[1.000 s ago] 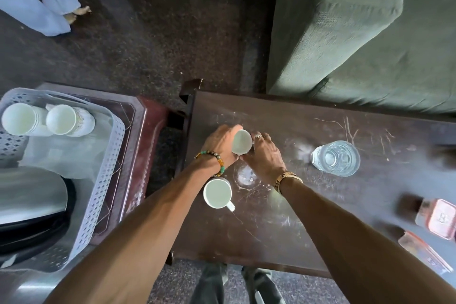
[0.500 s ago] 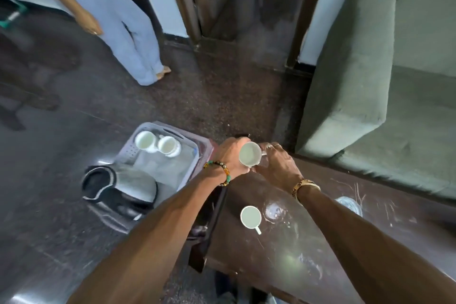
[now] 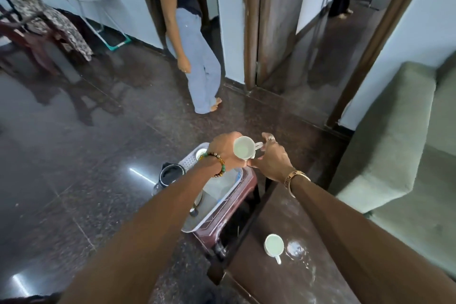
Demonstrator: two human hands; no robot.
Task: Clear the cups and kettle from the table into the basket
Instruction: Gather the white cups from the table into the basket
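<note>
**While the cup hangs by the basket, lower it gently**

Above the basket (image 3: 223, 201), near the kettle (image 3: 170, 175), we hold a cup (image 3: 244, 150): left hand (image 3: 224, 153) wrapped round it, right hand (image 3: 274, 163) pinching its handle. We should set it down upright.

grn sofa (image 3: 394, 145), person by door (image 3: 197, 57), glass (image 3: 296, 251)
</note>
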